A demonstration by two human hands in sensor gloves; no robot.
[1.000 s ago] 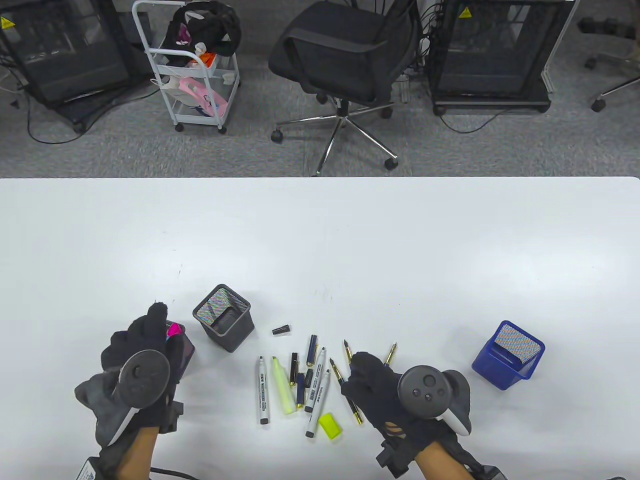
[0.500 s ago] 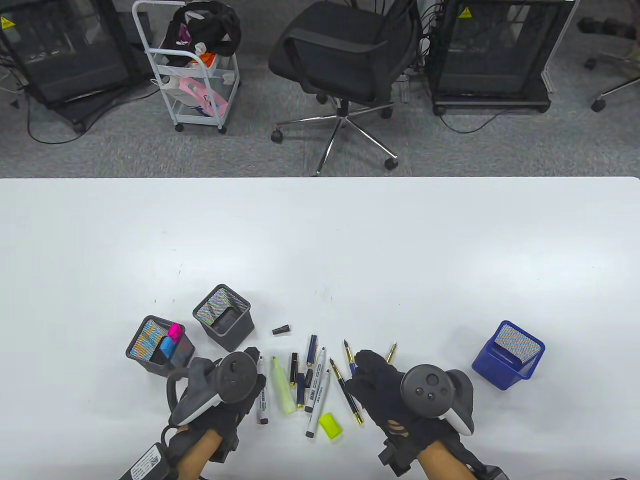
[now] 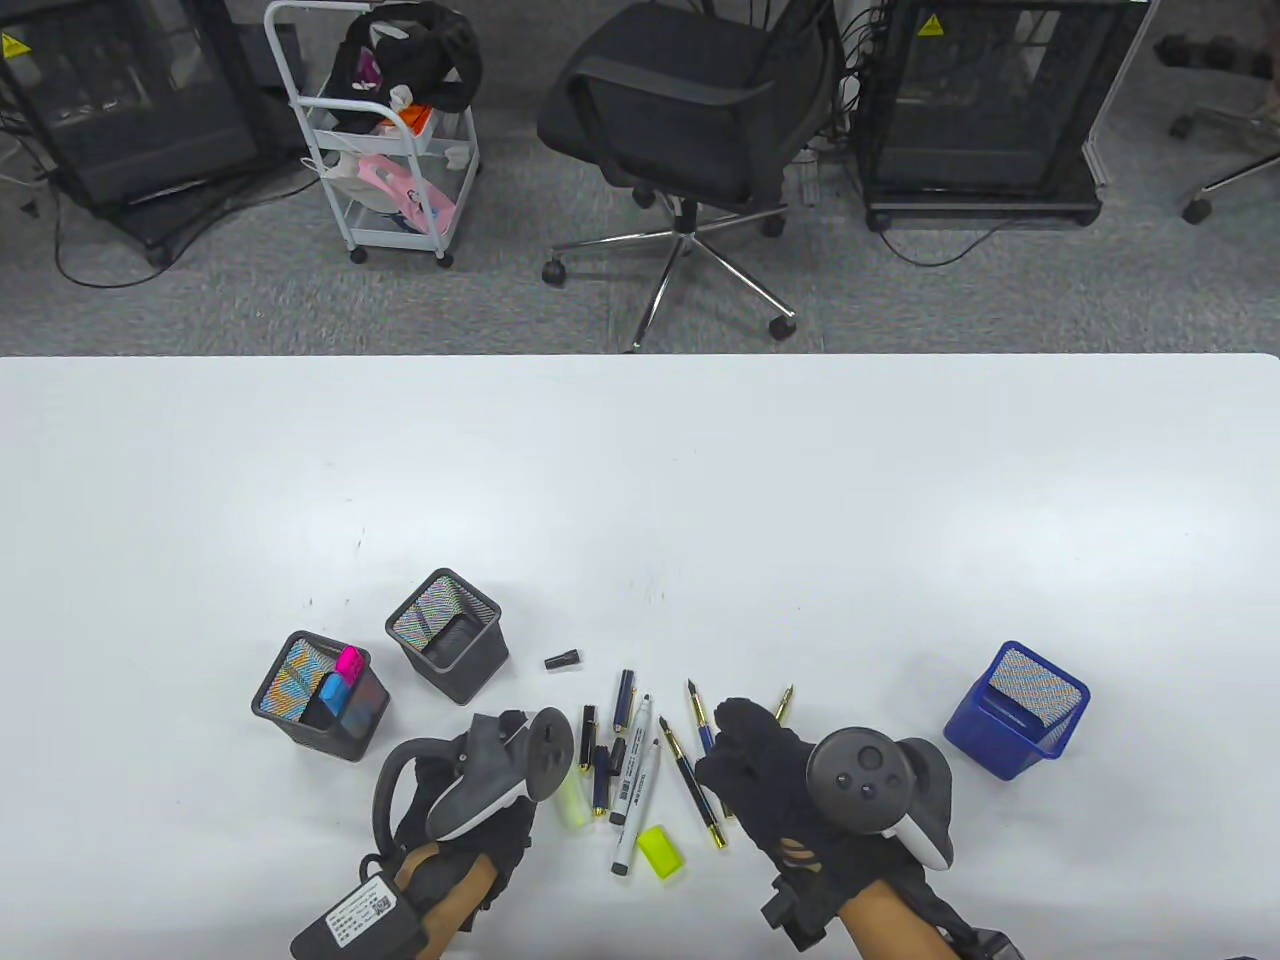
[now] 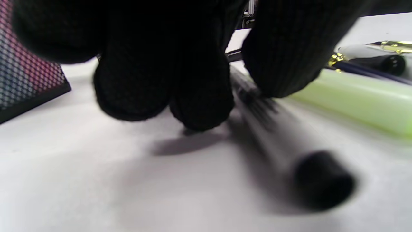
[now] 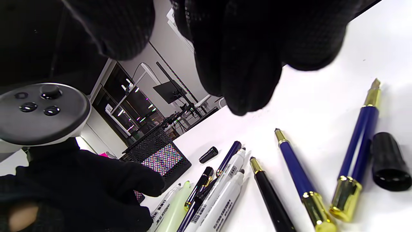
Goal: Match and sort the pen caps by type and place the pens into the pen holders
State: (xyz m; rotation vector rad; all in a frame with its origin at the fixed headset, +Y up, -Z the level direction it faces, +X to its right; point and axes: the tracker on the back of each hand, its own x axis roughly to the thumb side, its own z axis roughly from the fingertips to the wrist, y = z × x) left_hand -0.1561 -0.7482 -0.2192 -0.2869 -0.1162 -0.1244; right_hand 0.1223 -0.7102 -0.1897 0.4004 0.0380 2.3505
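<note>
Printed labels are showing on the white marker barrels, but the writing is too small and blurred to read. On the white surface [image 3: 640, 480], a row of loose pens is lying near the front edge: white markers [image 3: 634, 790], a yellow-green highlighter [image 3: 572, 803], and blue and black fountain pens [image 3: 690, 775] with gold trim. A yellow-green cap [image 3: 660, 852] is lying below them, and a small black cap [image 3: 563, 660] above.

The left hand [image 3: 470, 790] is reaching down onto the leftmost white marker [image 4: 276, 141]; its fingers [image 4: 196, 96] are curling around the barrel, fingertips touching the surface. The right hand [image 3: 770, 780] is hovering over the fountain pens, fingers [image 5: 248, 74] hanging loosely and holding nothing.

Two black mesh holders are standing to the left; one [image 3: 320, 697] is containing pink and blue highlighters, the other [image 3: 447, 635] is beside it. A blue mesh holder [image 3: 1016, 711] is standing well apart on the right.
</note>
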